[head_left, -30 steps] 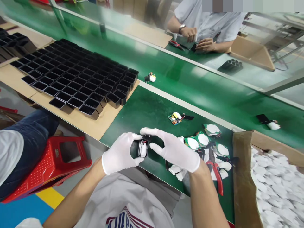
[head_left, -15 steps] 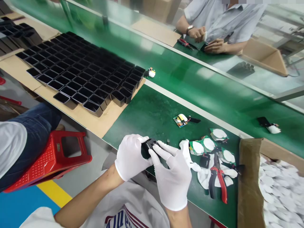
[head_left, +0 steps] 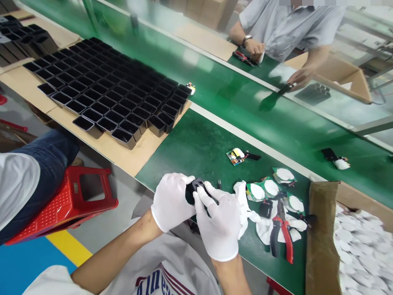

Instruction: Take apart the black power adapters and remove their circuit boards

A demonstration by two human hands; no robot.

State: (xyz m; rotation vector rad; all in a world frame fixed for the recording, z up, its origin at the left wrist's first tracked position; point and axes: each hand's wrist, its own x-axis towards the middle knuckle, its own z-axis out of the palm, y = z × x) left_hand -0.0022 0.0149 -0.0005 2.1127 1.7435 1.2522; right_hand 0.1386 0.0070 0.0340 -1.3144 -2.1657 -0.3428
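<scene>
A small black plastic part [head_left: 198, 185] is held between both white-gloved hands near the front edge of the green bench. My left hand [head_left: 172, 201] grips it from the left, thumb on top. The fingertips of my right hand [head_left: 217, 221] press on its upper face from the other side. Its underside is hidden by the gloves. Just beyond my right hand lies a small two-pronged piece [head_left: 219, 184]. To the right, red-and-black pliers [head_left: 281, 231] rest on crumpled white material beside green circuit boards [head_left: 258, 191] with white round pads.
Rows of open black cases [head_left: 107, 88] cover cardboard at the left. A lone circuit board [head_left: 236, 156] lies ahead. At the right stands a carton [head_left: 322, 229] of white discs. A green conveyor [head_left: 245, 98] crosses behind, with a co-worker [head_left: 291, 28] opposite. A red stool [head_left: 76, 196] is at lower left.
My right hand has shifted slightly left and turned on the black part. Across the conveyor, a co-worker's hand has swung out over the belt with a dark piece. Pieces on the belt slid left.
</scene>
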